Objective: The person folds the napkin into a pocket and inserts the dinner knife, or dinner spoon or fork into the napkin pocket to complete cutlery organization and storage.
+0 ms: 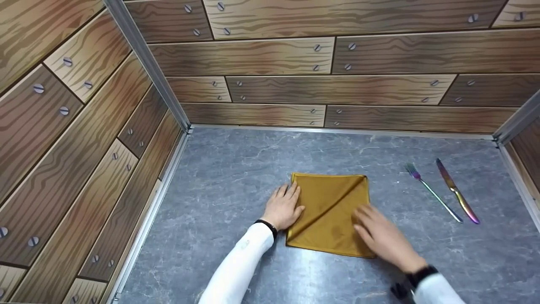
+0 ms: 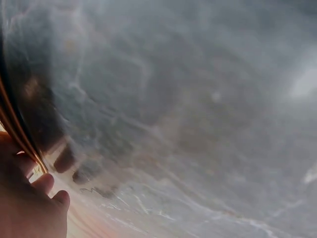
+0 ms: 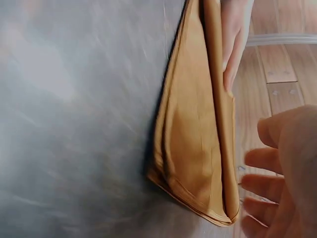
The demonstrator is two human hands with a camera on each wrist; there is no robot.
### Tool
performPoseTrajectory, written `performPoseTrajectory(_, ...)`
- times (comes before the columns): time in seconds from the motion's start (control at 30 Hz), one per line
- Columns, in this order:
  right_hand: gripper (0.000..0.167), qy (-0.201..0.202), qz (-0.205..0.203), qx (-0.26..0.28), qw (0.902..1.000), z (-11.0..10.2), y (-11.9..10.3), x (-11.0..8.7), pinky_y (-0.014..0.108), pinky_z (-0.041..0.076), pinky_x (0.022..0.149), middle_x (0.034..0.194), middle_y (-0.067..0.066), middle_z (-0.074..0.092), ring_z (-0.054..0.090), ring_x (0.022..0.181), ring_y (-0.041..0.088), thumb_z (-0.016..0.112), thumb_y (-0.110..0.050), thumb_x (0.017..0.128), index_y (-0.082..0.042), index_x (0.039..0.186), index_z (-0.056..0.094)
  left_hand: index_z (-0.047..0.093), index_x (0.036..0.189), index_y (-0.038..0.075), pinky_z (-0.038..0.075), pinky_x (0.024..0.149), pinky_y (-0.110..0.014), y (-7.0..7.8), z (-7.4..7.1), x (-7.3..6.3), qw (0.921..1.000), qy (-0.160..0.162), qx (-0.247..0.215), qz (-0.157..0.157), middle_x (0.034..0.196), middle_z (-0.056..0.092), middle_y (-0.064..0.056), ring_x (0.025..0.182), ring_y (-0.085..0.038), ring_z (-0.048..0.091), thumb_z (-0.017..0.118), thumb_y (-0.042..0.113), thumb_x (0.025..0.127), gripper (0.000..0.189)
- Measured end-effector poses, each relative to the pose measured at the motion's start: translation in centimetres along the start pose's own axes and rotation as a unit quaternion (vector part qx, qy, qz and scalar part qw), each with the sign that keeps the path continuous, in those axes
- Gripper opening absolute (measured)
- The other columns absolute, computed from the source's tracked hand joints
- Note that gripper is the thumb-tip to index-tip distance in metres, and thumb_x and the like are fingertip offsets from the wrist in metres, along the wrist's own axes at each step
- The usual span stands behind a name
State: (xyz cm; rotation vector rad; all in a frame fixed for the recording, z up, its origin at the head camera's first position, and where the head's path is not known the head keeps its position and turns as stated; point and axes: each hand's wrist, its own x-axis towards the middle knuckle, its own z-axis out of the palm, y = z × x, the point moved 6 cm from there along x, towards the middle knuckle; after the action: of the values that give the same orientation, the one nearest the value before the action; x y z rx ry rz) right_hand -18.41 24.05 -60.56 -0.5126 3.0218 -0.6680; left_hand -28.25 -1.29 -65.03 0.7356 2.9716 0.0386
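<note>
A mustard-yellow cloth napkin [image 1: 325, 215], folded into a square, lies flat with a diagonal crease from its lower left to its upper right corner. My left hand [image 1: 284, 207] rests on its left edge with the fingers stretched out; in the left wrist view that hand [image 2: 32, 198] shows only at the lower left corner. Over the right edge is my right hand [image 1: 386, 236], slightly blurred. In the right wrist view my right hand [image 3: 290, 178] has spread, loosely bent fingers with nothing between them, and the napkin [image 3: 190, 124] shows layered folds.
To the right lie a rainbow-coloured fork [image 1: 434, 192] and a matching knife [image 1: 457, 192], side by side on the grey marbled tabletop [image 1: 228, 169]. Wood-patterned panels [image 1: 270, 55] wall the table at the back and on both sides, with metal strips along the edges.
</note>
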Motion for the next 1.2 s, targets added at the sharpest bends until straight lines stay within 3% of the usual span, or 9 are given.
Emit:
performPoseTrajectory(0.23, 0.07, -0.025, 0.038, -0.037, 0.9983, 0.6, 1.4, 5.8, 0.065, 0.015, 0.119, 0.166, 0.019, 0.011, 0.007, 0.153, 0.043, 0.048, -0.042, 0.104, -0.006, 0.158, 0.023, 0.02, 0.16, 0.009, 0.018, 0.126, -0.038, 0.3, 0.3, -0.2, 0.9996, -0.01, 0.012, 0.024, 0.167, 0.017, -0.009, 0.155, -0.025, 0.014, 0.031, 0.052, 0.106, 0.07)
performPoseTrajectory(0.47, 0.072, -0.026, 0.011, -0.1, 0.9946, 1.7, 1.8, 9.0, 0.057, 0.008, 0.124, 0.164, 0.023, 0.016, 0.012, 0.152, 0.043, 0.045, -0.043, 0.104, 0.001, 0.157, 0.023, 0.016, 0.161, 0.008, 0.017, 0.126, -0.037, 0.4, 1.2, -0.2, 0.9988, -0.002, 0.04, 0.029, 0.168, 0.014, -0.011, 0.155, -0.025, 0.013, 0.025, 0.053, 0.106, 0.071)
performPoseTrajectory(0.77, 0.075, -0.05, 0.039, -0.09, 0.9939, 2.3, 3.3, 9.6, 0.059, 0.009, 0.123, 0.163, 0.025, 0.017, 0.014, 0.151, 0.046, 0.042, -0.047, 0.105, 0.003, 0.156, 0.022, 0.017, 0.161, 0.008, 0.018, 0.126, -0.038, 0.2, 1.3, -0.5, 0.9977, 0.016, 0.053, 0.039, 0.168, 0.015, -0.011, 0.155, -0.025, 0.013, 0.022, 0.053, 0.107, 0.07)
performPoseTrajectory(0.97, 0.072, -0.06, 0.029, -0.087, 0.994, 2.9, 4.3, 9.3, 0.057, 0.008, 0.124, 0.165, 0.022, 0.017, 0.013, 0.152, 0.042, 0.034, -0.049, 0.106, 0.001, 0.157, 0.022, 0.016, 0.16, 0.008, 0.018, 0.126, -0.038, 0.4, 1.3, -0.5, 0.9975, 0.009, 0.059, 0.038, 0.168, 0.014, -0.011, 0.155, -0.025, 0.014, 0.022, 0.052, 0.107, 0.07)
performPoseTrajectory(1.2, 0.073, -0.039, 0.009, -0.053, 0.9978, 3.8, 5.4, 9.4, 0.058, 0.006, 0.123, 0.165, 0.023, 0.015, 0.012, 0.152, 0.044, 0.032, -0.05, 0.106, 0.001, 0.158, 0.02, 0.018, 0.161, 0.01, 0.018, 0.126, -0.042, 0.3, 0.9, -0.4, 0.9969, 0.005, 0.069, 0.036, 0.168, 0.016, -0.009, 0.155, -0.025, 0.015, 0.023, 0.054, 0.106, 0.07)
